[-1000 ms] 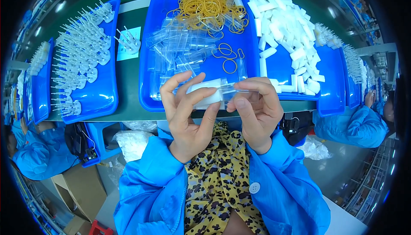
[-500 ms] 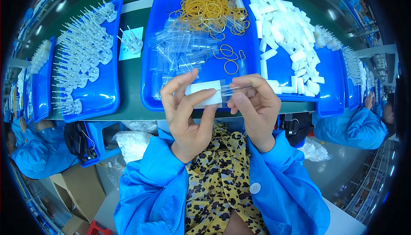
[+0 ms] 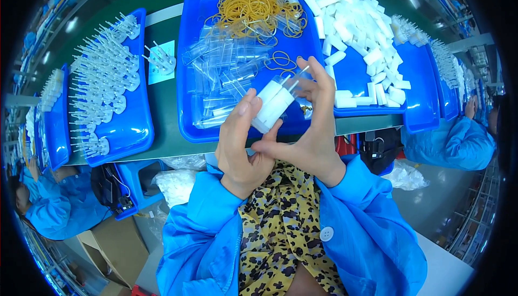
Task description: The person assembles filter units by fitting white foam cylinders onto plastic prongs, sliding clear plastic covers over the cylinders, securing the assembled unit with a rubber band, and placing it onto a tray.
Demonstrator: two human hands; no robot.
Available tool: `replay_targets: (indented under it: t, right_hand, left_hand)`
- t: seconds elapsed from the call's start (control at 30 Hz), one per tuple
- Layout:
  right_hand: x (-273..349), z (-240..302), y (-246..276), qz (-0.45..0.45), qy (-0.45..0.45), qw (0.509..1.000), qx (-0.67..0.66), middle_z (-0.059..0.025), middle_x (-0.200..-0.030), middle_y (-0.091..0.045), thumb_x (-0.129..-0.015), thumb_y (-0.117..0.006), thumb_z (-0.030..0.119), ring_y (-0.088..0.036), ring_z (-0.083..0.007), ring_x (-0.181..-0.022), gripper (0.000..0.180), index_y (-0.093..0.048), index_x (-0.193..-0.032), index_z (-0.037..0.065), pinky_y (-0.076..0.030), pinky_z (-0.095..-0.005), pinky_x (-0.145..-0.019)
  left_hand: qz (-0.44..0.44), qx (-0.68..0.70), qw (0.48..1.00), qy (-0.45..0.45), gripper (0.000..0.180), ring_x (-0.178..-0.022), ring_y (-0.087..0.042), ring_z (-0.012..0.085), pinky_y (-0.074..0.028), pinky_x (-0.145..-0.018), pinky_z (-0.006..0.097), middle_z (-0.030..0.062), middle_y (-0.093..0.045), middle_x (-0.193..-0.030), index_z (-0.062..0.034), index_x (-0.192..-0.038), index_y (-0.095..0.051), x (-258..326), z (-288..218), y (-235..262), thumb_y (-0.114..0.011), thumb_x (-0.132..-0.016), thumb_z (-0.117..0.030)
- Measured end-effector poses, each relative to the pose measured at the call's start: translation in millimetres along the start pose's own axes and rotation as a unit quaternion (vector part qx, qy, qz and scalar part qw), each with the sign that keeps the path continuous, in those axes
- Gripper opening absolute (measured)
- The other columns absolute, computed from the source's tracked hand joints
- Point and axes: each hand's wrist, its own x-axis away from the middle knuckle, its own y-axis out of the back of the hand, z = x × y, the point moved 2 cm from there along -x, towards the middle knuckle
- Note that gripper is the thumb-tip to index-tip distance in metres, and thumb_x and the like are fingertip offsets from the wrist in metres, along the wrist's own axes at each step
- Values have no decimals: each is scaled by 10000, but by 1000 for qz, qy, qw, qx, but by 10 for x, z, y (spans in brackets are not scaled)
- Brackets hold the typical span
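Note:
Over the near edge of the middle tray, my two hands hold a smooth white block (image 3: 271, 105), tilted up to the right. Clear plastic shows about its upper end, where thin pale rods or bright edges stick out; I cannot tell which. My left hand (image 3: 242, 148) is closed along the block's lower left side. My right hand (image 3: 310, 134) spans the block, its thumb by the lower end and its fingers round the upper end, partly hidden behind the clear plastic. Nearby in the tray lie clear plastic sleeves (image 3: 229, 59) and yellow rubber bands (image 3: 251, 5).
The blue middle tray (image 3: 186, 102) stands on a green table (image 3: 167, 99). At right, another blue tray (image 3: 345, 75) bears heaped white blocks (image 3: 353, 26). A left tray (image 3: 135, 123) bears white pronged pieces (image 3: 102, 75); one more pronged piece (image 3: 164, 61) sits on a pale card. Blue-sleeved people work on both sides.
The white block has turned from nearly level to tilted up to the right. My right thumb has moved from its clear end down toward the lower end. The whole view has shifted slightly.

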Motion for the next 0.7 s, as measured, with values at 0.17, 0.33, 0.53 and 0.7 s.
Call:
replay_targets:
  t: [0.17,0.33,0.53,0.7]
  right_hand:
    - [-11,-66,13,4,16,1000,10,-188,-1375,-380,-574,-865,197,-511,-269,-1136,1049,-253,-1410,32,-428,-390,-940]
    - [-58,42,49,-41,135,987,83,-155,-1288,-437,-567,-798,139,-489,-276,-1138,789,-484,-1282,25,-423,-371,-945]
    - [-5,-7,3,-65,144,987,39,-167,-1203,-483,-581,-786,152,-500,-297,-1105,624,-594,-1157,9,-446,-381,-906]
    - [-25,53,-46,-64,98,993,24,-155,-1188,-489,-605,-785,137,-514,-303,-1105,653,-555,-1204,13,-457,-380,-896]
  left_hand:
    - [-18,-2,999,-46,844,-1128,-573,399,-563,-849,438,222,-550,-1220,-11,-1387,-279,12,48,-5,-781,-710,45]
    - [-22,18,998,-56,877,-1111,-582,390,-587,-824,428,235,-521,-1232,3,-1389,-232,26,3,-19,-788,-712,34]
    - [-20,17,998,-58,875,-1097,-590,389,-592,-818,416,253,-526,-1218,21,-1370,-245,28,-4,-20,-808,-700,7]
    - [-55,103,992,54,794,-1119,-581,358,-550,-897,399,179,-492,-1244,0,-1347,-353,40,31,-18,-817,-703,-19]
